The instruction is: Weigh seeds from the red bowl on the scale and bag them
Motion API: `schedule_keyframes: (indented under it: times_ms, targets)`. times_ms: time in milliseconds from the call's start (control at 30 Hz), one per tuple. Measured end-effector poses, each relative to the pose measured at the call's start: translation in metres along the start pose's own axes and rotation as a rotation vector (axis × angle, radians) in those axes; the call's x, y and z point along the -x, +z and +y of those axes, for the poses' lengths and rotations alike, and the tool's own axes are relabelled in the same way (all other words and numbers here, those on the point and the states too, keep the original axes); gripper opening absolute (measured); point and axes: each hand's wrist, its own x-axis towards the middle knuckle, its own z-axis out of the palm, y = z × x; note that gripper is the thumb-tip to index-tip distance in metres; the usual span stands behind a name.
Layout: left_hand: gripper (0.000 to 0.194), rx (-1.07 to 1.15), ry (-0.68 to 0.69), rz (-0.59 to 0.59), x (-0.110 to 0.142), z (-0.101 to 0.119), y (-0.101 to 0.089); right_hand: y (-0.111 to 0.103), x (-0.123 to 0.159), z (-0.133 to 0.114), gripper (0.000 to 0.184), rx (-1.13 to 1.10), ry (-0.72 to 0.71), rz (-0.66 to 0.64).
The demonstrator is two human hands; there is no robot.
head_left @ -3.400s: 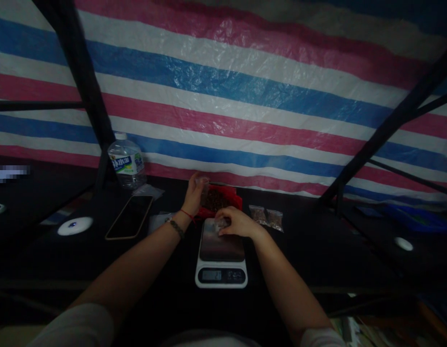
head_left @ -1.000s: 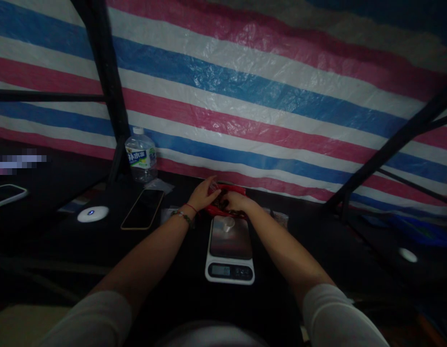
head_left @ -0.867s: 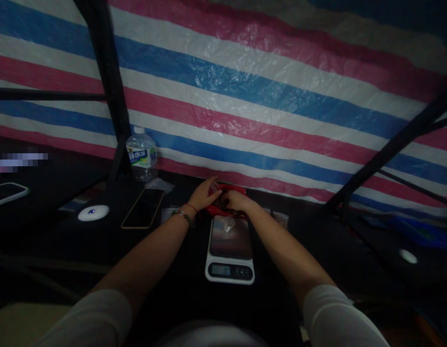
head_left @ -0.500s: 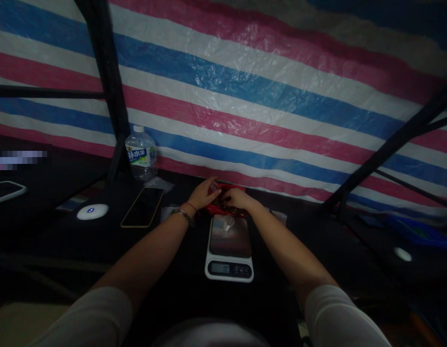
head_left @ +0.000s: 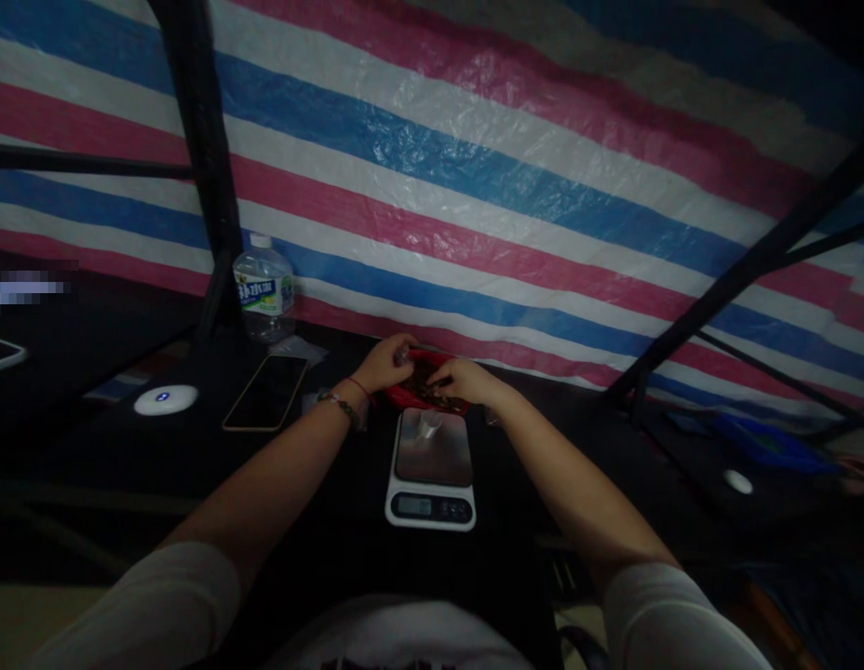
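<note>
A red bag or tray (head_left: pixel 422 402) lies against the striped sheet, with small dark brown pieces (head_left: pixel 425 380) heaped in it. At its left edge my left hand (head_left: pixel 386 365) is closed, with a bit of clear plastic (head_left: pixel 402 355) between thumb and fingers. My right hand (head_left: pixel 466 380) reaches in from the right, its thumb and fingertips pinched together among the brown pieces; what lies between them is too small to tell. Directly in front stands a white kitchen scale (head_left: pixel 432 515) with a lit display, and a small clear cup (head_left: pixel 430 425) rests on its plate.
Left of my arm lie a phone (head_left: pixel 266 394) and a white oval device (head_left: pixel 166 400). A clear plastic bottle (head_left: pixel 264 293) stands behind them near a black metal post (head_left: pixel 205 121). At the right are a blue tray (head_left: pixel 771 442), a white oval object (head_left: pixel 737 481) and part of another person's hand (head_left: pixel 859 473).
The view has shifted slightly to the right. My left hand has drawn a little away from the right one, showing more brown pieces. A person's hand has appeared at the far right.
</note>
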Motion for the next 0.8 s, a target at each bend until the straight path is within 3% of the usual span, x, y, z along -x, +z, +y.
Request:
schedule_keyframes:
  times_ms: [133,200,300,400,500,667,800]
  targets:
    - [0.015,-0.079,0.081,-0.301,0.006,0.039,-0.016,-0.004,0.008,-0.003,0.028,-0.038,-0.018,-0.055]
    - [0.029,-0.194,0.079,-0.449,0.019,0.057,-0.014,-0.005,0.006,-0.002,0.028,-0.025,-0.032,-0.045]
    - [0.052,-0.329,0.012,-0.525,0.038,0.075,-0.002,-0.004,0.0,0.002,0.029,0.004,-0.027,0.001]
    - [0.039,-0.412,-0.045,-0.533,0.04,0.08,0.009,-0.008,-0.007,0.009,0.03,0.002,-0.001,0.038]
    - [0.03,-0.454,-0.091,-0.464,0.021,0.076,0.013,-0.021,-0.012,0.017,0.03,-0.024,0.014,0.081]
    - [0.025,-0.466,-0.196,-0.377,-0.018,0.051,0.023,-0.042,-0.021,0.026,0.031,-0.058,0.078,0.189]
    - [0.031,-0.454,-0.241,-0.349,-0.028,0.03,0.038,-0.033,-0.037,0.033,0.027,-0.009,0.069,0.256]
